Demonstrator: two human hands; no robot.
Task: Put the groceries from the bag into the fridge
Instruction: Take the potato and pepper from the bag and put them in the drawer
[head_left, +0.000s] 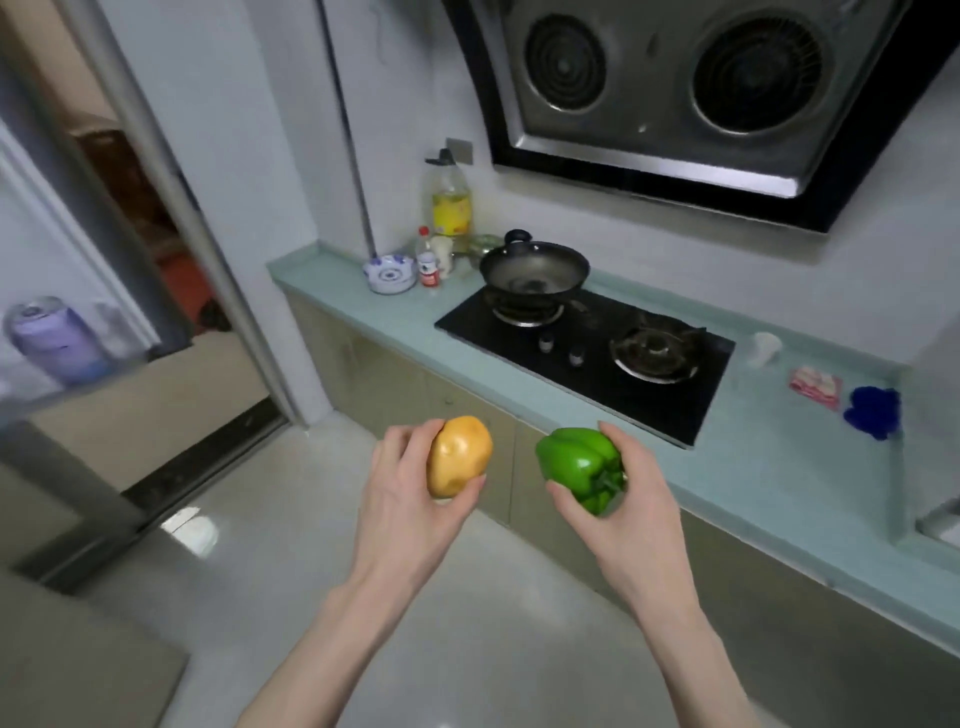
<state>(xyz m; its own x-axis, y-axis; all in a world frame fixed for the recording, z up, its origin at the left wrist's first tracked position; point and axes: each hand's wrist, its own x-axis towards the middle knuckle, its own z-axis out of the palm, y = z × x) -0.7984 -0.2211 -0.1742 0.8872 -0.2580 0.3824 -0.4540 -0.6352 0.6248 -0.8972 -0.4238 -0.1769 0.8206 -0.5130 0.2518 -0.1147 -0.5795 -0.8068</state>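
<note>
Both hands are up at the centre of the frame, side by side and apart, each carrying one item. The left hand curls around a potato, thumb and fingers wrapped on its sides, the yellow-brown skin facing the camera. Just to the right, the right hand cradles a green bell pepper, its stem end turned down toward the palm, fingers closed around it. The two vegetables sit near each other but do not touch, both held in the air over the pale floor, in front of the cabinet fronts.

Behind them runs the table, a light blue-green top stretching from centre to the right edge. On it, a black hob carries a dark wok on its left burner. At the far left end of the table stand a big oil bottle, a small red-capped bottle and a blue-and-white dish. Upper right, the extractor hood hangs over the hob. On the right, a blue cloth lies on the table. At the left edge of the frame, blurred, a purple can stands on what looks like a fridge door shelf.
</note>
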